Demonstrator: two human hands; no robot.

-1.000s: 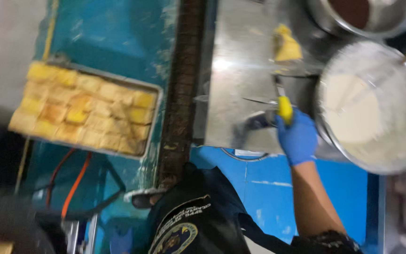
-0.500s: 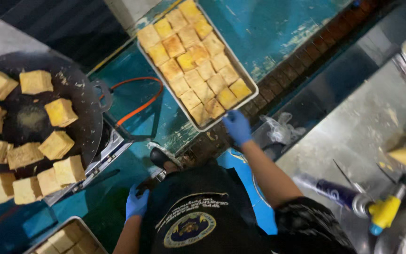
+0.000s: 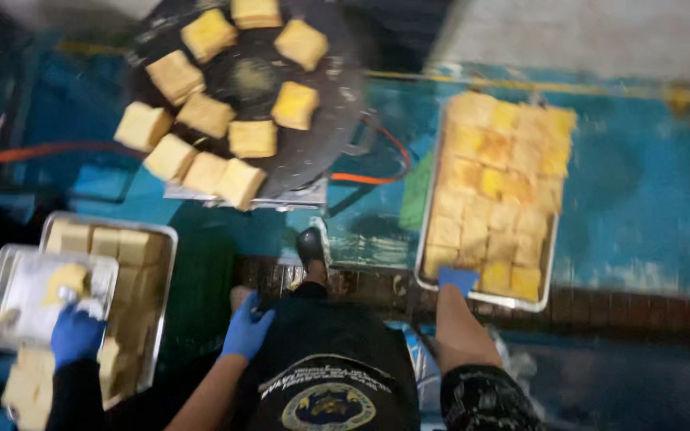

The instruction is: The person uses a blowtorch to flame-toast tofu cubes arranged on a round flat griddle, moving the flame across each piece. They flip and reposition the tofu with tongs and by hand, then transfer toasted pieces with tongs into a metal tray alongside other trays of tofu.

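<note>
One blue-gloved right hand (image 3: pixel 458 279) grips the rectangular metal tray of yellow bread squares (image 3: pixel 553 263) at its six-o'clock rim; a one-handed hold could tip it. The left hand (image 3: pixel 246 327) hangs spread.

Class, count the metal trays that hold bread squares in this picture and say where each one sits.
2. One tray of bread lies at the right, its near edge under the right hand. The other tray lies at lower left, partly covered by a smaller steel pan. More may be hidden.

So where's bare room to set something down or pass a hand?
Bare blue surface lies right of the right tray, and a strip between it and the round griddle. The griddle, that tray and the left tray are packed with bread cubes. The right hand touches the right tray's near edge; the left hand hangs free.
</note>
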